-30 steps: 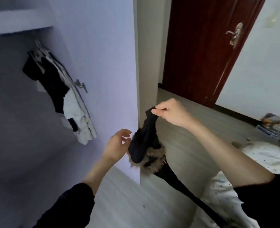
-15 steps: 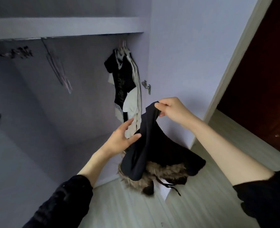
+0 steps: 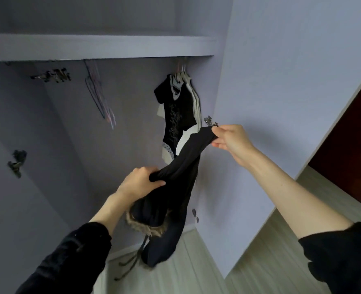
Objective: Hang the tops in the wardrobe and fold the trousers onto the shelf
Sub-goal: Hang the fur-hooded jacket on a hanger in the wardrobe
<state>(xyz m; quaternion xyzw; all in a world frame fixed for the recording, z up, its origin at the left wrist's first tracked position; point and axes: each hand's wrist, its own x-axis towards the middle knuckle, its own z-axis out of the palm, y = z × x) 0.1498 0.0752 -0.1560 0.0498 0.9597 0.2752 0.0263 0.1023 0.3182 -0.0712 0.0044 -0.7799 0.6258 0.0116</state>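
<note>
Wardrobe [image 3: 133,115] interior, lilac — tops [image 3: 178,107] hung at the rail's right end. Black fur-trimmed garment [image 3: 171,200] is held stretched in front: gripped by left hand [image 3: 139,183], pinched higher by right hand [image 3: 230,139] — hands apart.

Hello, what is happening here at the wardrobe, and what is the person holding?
A person stands at the open wardrobe and holds a black garment with a fur trim in both hands. The right hand pinches one end up high; the left hand grips the fabric lower down. The garment is not yet hung. Several tops hang on the right inside, and empty hangers hang further left.
</note>
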